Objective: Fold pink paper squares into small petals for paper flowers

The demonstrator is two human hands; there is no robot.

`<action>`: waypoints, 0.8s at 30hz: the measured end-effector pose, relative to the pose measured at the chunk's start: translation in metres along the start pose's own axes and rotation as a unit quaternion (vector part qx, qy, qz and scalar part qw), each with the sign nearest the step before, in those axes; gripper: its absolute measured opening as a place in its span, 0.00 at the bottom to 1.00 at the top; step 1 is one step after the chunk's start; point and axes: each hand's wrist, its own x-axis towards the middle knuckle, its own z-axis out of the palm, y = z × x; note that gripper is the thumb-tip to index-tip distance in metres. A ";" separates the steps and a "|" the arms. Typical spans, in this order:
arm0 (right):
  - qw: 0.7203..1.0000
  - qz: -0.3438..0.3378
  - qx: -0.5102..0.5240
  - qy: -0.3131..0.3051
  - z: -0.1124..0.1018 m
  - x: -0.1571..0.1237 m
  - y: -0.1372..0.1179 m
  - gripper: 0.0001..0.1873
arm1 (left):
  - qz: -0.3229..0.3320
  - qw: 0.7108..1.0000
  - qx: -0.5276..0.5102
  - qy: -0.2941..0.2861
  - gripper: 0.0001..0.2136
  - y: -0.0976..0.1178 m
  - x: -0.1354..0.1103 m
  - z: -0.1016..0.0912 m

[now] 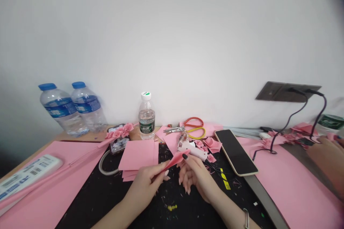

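My left hand point(143, 186) pinches a pointed piece of pink foam paper point(173, 161) over the black cutting mat point(172, 200). My right hand point(196, 180) grips the far end of that piece, a dark-painted thumbnail resting on top. Just beyond my right hand lies a white hot glue gun point(192, 151), its dark cord running off to the right. To the left of the held piece is a stack of pink foam sheets point(138, 159). Small pink scraps point(212, 145) lie beside the glue gun.
Red-handled and yellow-handled scissors point(185, 128) lie at the back, near a black phone point(236, 152). Several water bottles point(61, 109) stand against the wall. A power strip point(27, 175) lies at the left. Another person's hand point(326, 164) rests at the right edge.
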 end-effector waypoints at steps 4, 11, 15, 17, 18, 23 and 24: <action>1.000 -0.003 0.027 -0.011 0.000 -0.001 -0.003 0.09 | 0.006 1.000 0.008 0.017 0.16 -0.006 0.002 -0.001; 1.000 0.012 0.005 -0.023 -0.001 0.001 -0.003 0.17 | -0.021 1.000 0.005 0.020 0.24 -0.011 0.004 -0.004; 1.000 0.001 -0.006 -0.020 -0.001 0.003 0.001 0.15 | -0.019 0.999 -0.028 0.001 0.20 -0.007 0.002 -0.003; 1.000 -0.007 -0.013 -0.019 -0.002 0.003 0.003 0.12 | -0.026 0.998 -0.053 -0.006 0.19 -0.005 0.000 -0.002; 1.000 -0.012 -0.017 -0.017 -0.002 0.003 0.004 0.11 | -0.032 0.998 -0.063 -0.007 0.17 -0.003 0.000 -0.001; 0.998 -0.065 -0.017 -0.020 0.001 0.001 0.001 0.11 | -0.055 0.993 -0.106 -0.016 0.13 -0.004 0.001 0.000; 0.997 -0.067 -0.015 -0.028 0.001 0.001 0.000 0.12 | -0.060 0.992 -0.112 -0.014 0.14 -0.006 0.002 0.000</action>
